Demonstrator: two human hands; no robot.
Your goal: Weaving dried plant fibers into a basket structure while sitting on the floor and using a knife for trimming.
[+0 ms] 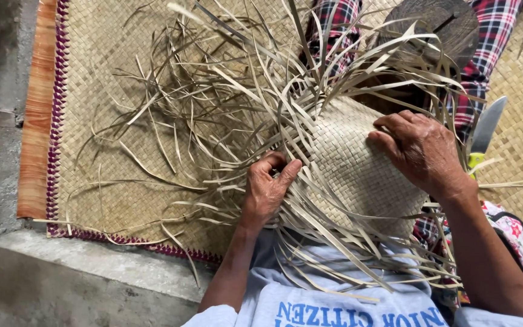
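Note:
A half-woven piece of pale dried leaf strips (352, 163) rests on my lap, its woven part rounded and tight. Many loose strips (225, 103) fan out from its left and near edges. My left hand (267, 188) pinches a few strips at the weave's left edge, thumb and fingers closed on them. My right hand (419, 151) lies flat on the top right of the woven part, pressing it down.
I sit on a large woven mat (110, 181) with a purple zigzag border and an orange-brown edge band (34, 121). Bare concrete (62, 272) lies to the left and near. A knife (485, 130) with a yellow-green handle lies at right. A round wooden block (440, 21) sits between plaid-clad legs.

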